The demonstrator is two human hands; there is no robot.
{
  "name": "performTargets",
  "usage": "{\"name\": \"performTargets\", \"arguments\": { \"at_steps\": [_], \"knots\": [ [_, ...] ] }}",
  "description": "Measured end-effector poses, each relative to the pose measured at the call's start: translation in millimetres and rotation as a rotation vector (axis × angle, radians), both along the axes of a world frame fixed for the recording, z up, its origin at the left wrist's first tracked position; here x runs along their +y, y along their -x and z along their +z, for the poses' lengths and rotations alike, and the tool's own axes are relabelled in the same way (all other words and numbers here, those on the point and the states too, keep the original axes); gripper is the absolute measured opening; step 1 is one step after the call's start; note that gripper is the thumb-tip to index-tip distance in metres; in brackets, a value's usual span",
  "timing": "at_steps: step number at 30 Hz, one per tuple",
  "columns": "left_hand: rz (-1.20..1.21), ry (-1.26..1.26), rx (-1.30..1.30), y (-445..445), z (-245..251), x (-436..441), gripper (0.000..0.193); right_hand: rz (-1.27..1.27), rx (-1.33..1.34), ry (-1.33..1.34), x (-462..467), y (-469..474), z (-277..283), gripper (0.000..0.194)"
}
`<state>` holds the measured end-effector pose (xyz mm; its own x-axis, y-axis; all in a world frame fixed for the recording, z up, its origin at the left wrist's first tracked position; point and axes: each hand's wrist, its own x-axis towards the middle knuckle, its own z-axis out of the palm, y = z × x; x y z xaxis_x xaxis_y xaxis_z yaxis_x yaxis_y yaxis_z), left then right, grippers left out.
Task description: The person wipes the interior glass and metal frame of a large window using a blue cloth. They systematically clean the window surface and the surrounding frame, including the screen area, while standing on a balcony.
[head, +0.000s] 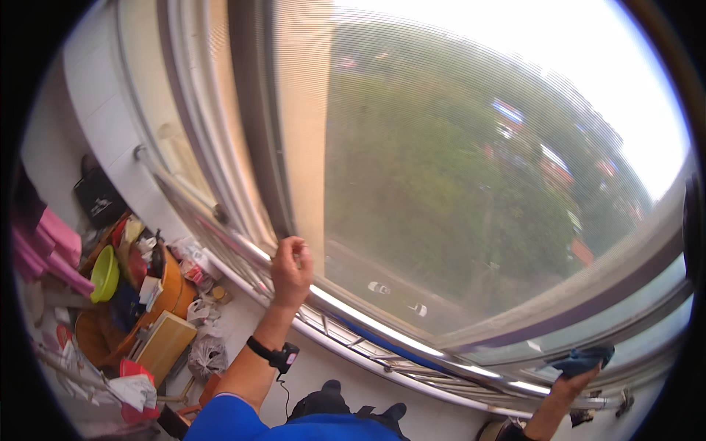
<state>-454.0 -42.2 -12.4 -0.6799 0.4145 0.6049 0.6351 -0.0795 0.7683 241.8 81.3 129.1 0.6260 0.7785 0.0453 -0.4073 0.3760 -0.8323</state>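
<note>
My left hand (292, 270) is raised in front of the lower end of a dark window frame upright (265, 138), its fingers curled. Whether it grips that frame or only rests near it, I cannot tell. A black strap with a small device (278, 355) circles my left wrist. At the lower right, my right hand (579, 380) holds a dark blue cloth (584, 359) up by a window pane (524, 350). Between my hands stretches a large window with a fine mesh screen (441, 165), and trees, a road and cars show through it.
A metal railing (402, 342) runs along the window at waist height. To the left are an orange tub (176, 286) full of items, a lime-green basin (105, 274), plastic bags (208, 353), a wooden board (165, 344), pink fabric (55, 248) and a black bag (99, 198).
</note>
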Motion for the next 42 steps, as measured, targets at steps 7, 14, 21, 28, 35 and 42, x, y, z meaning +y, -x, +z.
{"name": "performTargets", "arguments": {
  "at_steps": [7,14,21,28,35,42],
  "knots": [
    [0.036,0.171,-0.15,0.7,-10.8,6.3,0.024,0.097,0.002,-0.155,-10.8,46.8,-9.3,0.063],
    [-0.031,0.119,-0.001,35.0,-46.2,12.4,0.028,0.213,-0.088,0.025,-28.7,31.2,-9.2,0.047],
    [-0.096,0.035,0.014,-112.1,-57.7,-33.8,0.024,0.248,-0.152,-0.105,-25.4,-64.5,-5.5,0.035],
    [-0.271,0.286,0.014,-317.9,-36.4,-33.1,0.033,0.203,-0.525,-0.367,5.1,-129.6,104.2,0.024],
    [-0.357,0.136,-0.018,-384.7,-6.4,-19.1,0.021,-0.395,-1.274,-0.912,36.2,-121.9,344.3,0.033],
    [-0.3,0.173,0.004,-387.4,6.3,-40.7,0.015,-0.983,-1.415,-1.058,61.5,-30.5,500.1,0.039]
  ]
}}
